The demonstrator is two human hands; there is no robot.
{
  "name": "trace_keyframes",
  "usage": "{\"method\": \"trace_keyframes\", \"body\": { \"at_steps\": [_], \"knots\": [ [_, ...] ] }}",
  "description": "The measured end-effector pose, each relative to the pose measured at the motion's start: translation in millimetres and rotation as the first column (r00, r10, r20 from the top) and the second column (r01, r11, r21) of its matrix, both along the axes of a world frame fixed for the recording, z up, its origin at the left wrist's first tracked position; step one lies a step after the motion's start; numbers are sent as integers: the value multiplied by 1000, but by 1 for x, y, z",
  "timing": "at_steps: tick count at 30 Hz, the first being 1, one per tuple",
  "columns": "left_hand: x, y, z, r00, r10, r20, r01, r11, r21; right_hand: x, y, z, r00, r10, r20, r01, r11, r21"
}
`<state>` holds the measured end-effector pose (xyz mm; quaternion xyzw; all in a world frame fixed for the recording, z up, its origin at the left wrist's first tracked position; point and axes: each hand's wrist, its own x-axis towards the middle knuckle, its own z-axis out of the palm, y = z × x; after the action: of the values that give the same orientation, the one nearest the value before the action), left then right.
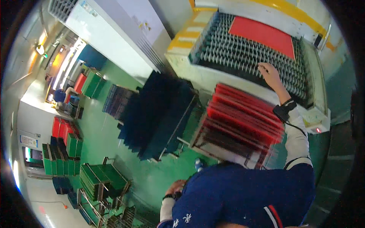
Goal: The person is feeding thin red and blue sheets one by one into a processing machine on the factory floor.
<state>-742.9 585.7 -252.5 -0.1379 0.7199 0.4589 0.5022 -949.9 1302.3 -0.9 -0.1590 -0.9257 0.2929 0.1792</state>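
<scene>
My right hand reaches over the near edge of a conveyor made of rows of small wheels. Its fingers are loosely bent and slightly apart, with nothing visible in them. Farther back on the wheels lies a flat red board, apart from the hand. Below my right forearm stands a rack of upright red boards, blurred in part. My left hand hangs low beside my body, holding nothing I can make out; its fingers are mostly hidden.
A rack of dark blue boards stands left of the red ones. Racks of green boards line the green floor farther left. A white machine cabinet rises beside the conveyor. Another person is far off at the left.
</scene>
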Motion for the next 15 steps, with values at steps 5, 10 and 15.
{"method": "trace_keyframes", "body": {
  "at_steps": [5,10,15],
  "knots": [
    [-21,-27,-29,943,120,311,-150,986,75,79,-109,-13,969,246,-13,-239,926,-292],
    [-36,-29,0,981,-20,193,20,1000,-3,148,-218,-7,875,464,136,-283,719,-634],
    [-44,-49,-14,972,-101,212,103,995,0,183,-272,-30,862,461,213,-305,806,-508]
  ]
}}
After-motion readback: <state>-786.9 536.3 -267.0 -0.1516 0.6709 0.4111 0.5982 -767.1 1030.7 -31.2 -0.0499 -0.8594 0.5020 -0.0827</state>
